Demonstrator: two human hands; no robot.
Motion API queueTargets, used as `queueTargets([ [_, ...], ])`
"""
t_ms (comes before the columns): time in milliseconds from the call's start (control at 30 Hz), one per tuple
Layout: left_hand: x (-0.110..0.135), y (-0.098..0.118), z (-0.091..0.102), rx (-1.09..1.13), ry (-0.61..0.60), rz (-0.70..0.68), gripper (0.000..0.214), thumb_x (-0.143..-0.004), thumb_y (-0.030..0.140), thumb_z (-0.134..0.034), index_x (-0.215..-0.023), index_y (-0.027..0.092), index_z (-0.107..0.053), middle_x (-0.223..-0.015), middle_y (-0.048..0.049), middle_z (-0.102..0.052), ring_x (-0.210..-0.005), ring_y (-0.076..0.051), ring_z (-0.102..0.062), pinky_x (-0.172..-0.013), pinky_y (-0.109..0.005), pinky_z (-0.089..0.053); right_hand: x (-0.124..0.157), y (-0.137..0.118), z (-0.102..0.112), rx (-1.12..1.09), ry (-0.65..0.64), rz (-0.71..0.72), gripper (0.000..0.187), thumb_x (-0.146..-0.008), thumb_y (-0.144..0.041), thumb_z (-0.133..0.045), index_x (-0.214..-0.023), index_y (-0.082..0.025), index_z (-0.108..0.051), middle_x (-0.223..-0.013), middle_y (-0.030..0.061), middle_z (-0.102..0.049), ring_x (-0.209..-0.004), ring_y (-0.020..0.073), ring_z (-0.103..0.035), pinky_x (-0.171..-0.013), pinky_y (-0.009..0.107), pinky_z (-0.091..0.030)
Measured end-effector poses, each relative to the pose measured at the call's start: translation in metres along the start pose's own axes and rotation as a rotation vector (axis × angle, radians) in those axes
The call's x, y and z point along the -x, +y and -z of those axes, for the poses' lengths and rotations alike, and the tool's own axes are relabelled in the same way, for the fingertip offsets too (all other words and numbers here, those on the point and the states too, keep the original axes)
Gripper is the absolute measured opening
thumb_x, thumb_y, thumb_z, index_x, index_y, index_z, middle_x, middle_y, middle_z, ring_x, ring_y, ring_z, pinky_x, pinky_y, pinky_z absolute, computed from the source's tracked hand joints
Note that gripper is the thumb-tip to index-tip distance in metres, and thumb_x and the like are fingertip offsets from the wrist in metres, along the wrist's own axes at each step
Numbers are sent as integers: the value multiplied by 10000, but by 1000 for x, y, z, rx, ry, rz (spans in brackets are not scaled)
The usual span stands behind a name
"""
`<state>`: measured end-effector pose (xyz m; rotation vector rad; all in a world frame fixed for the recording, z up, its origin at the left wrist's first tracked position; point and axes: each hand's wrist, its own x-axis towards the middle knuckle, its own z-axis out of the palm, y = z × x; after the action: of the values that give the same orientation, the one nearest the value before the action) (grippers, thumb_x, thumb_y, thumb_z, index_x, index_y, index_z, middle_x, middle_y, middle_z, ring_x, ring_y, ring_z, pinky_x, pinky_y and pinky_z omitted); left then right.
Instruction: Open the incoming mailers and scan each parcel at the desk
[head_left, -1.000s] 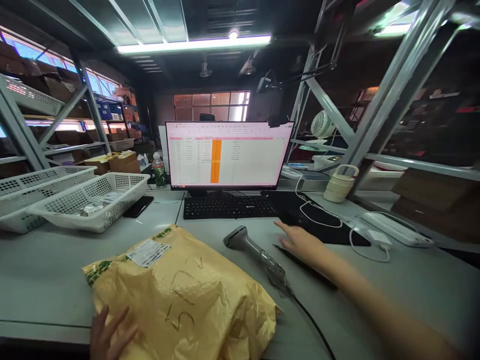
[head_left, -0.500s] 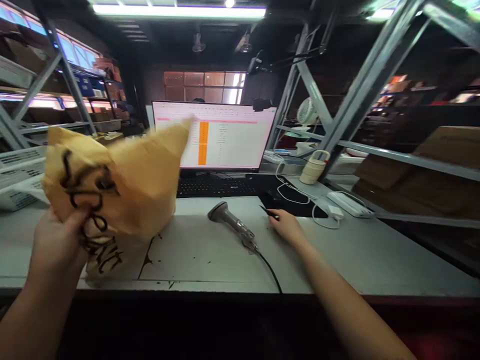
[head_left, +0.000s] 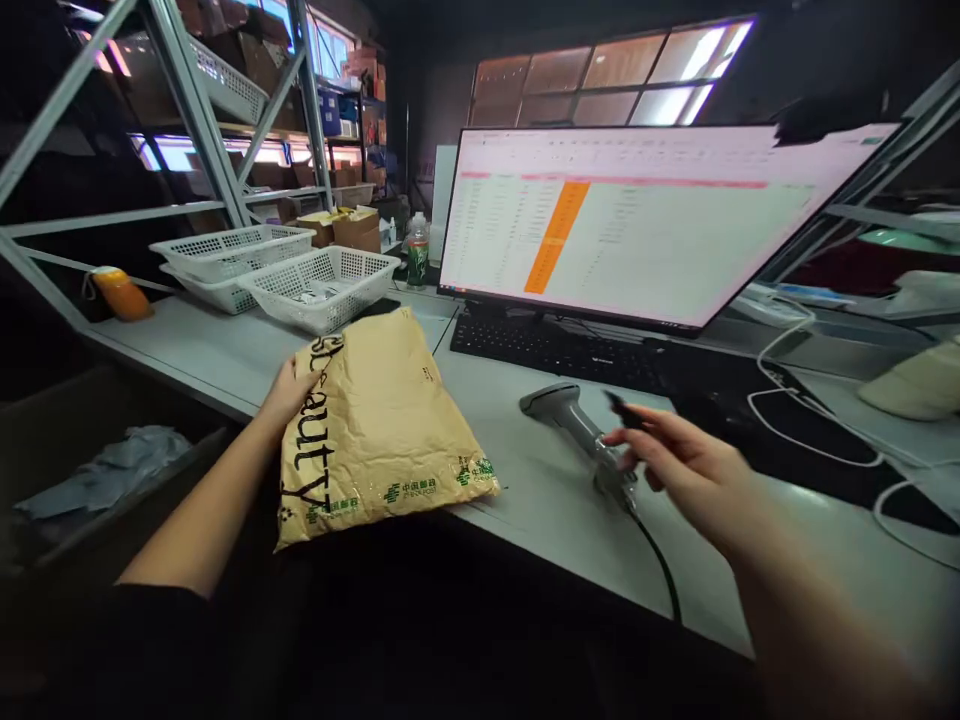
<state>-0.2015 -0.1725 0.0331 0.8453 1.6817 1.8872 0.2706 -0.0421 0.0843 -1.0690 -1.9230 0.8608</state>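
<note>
My left hand [head_left: 294, 392] grips the left edge of a tan mailing bag [head_left: 390, 400], its fingers partly behind the bag. The bag lies tilted over the front edge of the desk, with large black lettering down its left side and green-printed tape along its lower edge. In my right hand [head_left: 675, 455], pinched between thumb and fingers, is a small black pointed tool [head_left: 619, 408]; blur hides its exact kind. A grey handheld barcode scanner [head_left: 574, 420] rests on the desk just left of that hand, its cable running off the front edge.
Behind the bag stand white plastic baskets [head_left: 330, 285] and a bottle [head_left: 418, 250]. A monitor [head_left: 660, 230] and black keyboard [head_left: 551, 350] sit at the back. White cables [head_left: 817, 455] cross a black mat on the right. Below left is a bin with crumpled plastic [head_left: 112, 470].
The bag has come down from its raised position to the desk edge, its lettered side now at the left. My right hand has lifted off the desk with the black tool. The view has turned left.
</note>
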Motion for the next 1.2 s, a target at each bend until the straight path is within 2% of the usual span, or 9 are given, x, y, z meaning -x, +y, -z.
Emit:
queueTargets([
  [100, 3, 15, 13, 82, -128, 33, 741, -721, 274, -785, -1388, 172, -480, -1305, -124, -646, -1122, -272, -650, -963, -393, -543, 5, -21, -38, 210, -235, 111, 401, -899, -512, -496, -1203, -282, -619, -978, 71, -750, -713, 221, -677, -692, 389, -553],
  [233, 21, 27, 24, 306, -317, 180, 561, -814, 321, -719, -1339, 200, -561, -1280, -90, -678, -1119, -278, -668, -984, -411, -540, 1, -28, -81, 363, -358, 205, 308, -934, -390, -424, -1161, -281, -602, -1066, 51, -743, -853, 245, -708, -751, 372, -547],
  [333, 37, 12, 36, 353, -336, 303, 413, -853, 379, -672, -1186, 134, -665, -1165, -118, -730, -1126, -298, -671, -1004, -411, -531, -5, -25, -102, 372, -398, 203, 289, -940, -360, -403, -1154, -279, -580, -1022, 52, -745, -888, 252, -711, -749, 356, -538],
  [500, 63, -18, 53, 186, -504, 453, 473, -751, 382, -794, -1098, 72, -715, -1011, -187, -756, -967, -355, -726, -905, -446, -572, -8, -20, -117, 369, -451, 221, 354, -920, -507, -487, -1164, -263, -570, -1069, 77, -738, -943, 278, -705, -761, 366, -538],
  [667, 72, 16, 35, 342, -349, 300, 513, -767, 353, -777, -1188, 79, -674, -1006, -138, -765, -999, -335, -718, -953, -446, -560, -10, -16, -123, 262, -434, 174, 501, -874, -537, -565, -1290, -258, -539, -1206, 101, -703, -978, 273, -696, -851, 409, -550],
  [767, 61, 54, 18, 433, -230, 320, 466, -945, 388, -584, -1302, 89, -600, -1043, -101, -760, -1057, -299, -699, -969, -422, -548, -11, -17, -122, 144, -422, 141, 490, -878, -544, -553, -1266, -246, -545, -1253, 111, -683, -1075, 277, -670, -936, 440, -530],
  [867, 47, 76, 3, 486, -225, 413, 558, -1031, 497, -373, -1357, 85, -558, -1089, -104, -747, -1093, -300, -681, -970, -429, -535, -10, -21, -119, 46, -437, 147, 523, -871, -551, -567, -1287, -238, -523, -1272, 117, -671, -1069, 264, -667, -961, 457, -519],
  [1033, 44, 71, -21, 558, -337, 433, 616, -1002, 583, -333, -1322, 134, -607, -1152, -115, -734, -1154, -363, -643, -974, -498, -524, 0, -31, -120, 61, -409, 262, 645, -812, -531, -673, -1351, -233, -481, -1312, 114, -633, -942, 223, -675, -916, 434, -537],
  [1200, 57, 67, -32, 628, -453, 369, 688, -981, 671, -315, -1392, 171, -549, -1221, -88, -707, -1212, -351, -606, -995, -497, -495, 6, -37, -127, 243, -314, 467, 806, -715, -543, -786, -1401, -249, -483, -1350, 121, -590, -1128, 288, -631, -978, 443, -519],
])
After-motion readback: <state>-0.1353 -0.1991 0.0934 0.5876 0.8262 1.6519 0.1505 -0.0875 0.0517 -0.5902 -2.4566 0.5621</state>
